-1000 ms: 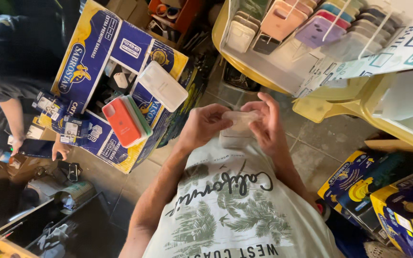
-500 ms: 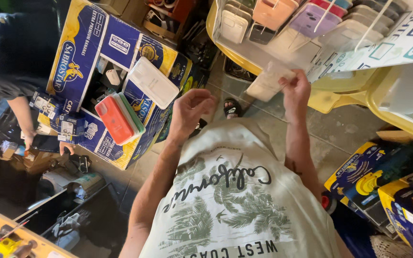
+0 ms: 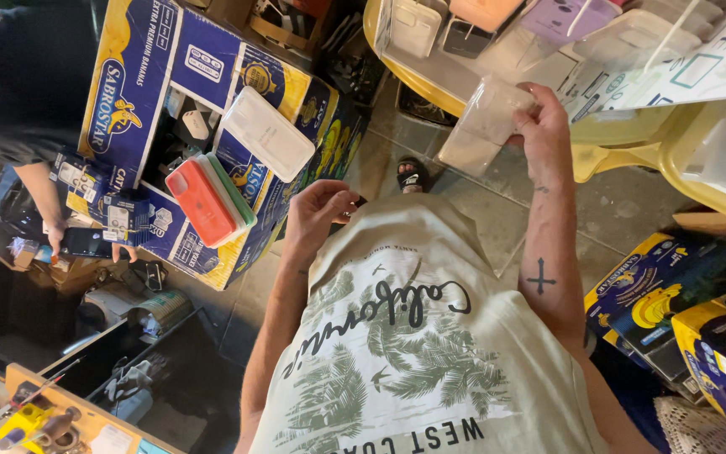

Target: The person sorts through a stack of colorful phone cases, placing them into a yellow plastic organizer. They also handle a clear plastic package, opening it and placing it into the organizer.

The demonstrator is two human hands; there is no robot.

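Observation:
My right hand [image 3: 542, 133] is raised in front of me and is shut on a clear plastic phone-case packet [image 3: 482, 126], held at the edge of the yellow table [image 3: 632, 139]. On that table lie several phone cases [image 3: 472, 17] in clear wrappers. My left hand [image 3: 317, 214] hovers over my pale printed shirt [image 3: 413, 353], fingers loosely curled and apart, with nothing in it. My sandalled foot [image 3: 413, 174] shows on the tiled floor below the packet.
A blue and yellow fruit carton [image 3: 203, 126] at the left holds phone accessories, with a white case [image 3: 266, 134] and a stack of red and green cases [image 3: 207, 200] on its flaps. Another person's hand [image 3: 56, 240] holds a phone at far left. More cartons [image 3: 691, 311] stand at right.
Both hands held the clear packet at my chest. My left hand let go and dropped toward my shirt, while my right hand carried the packet up and right to the table edge.

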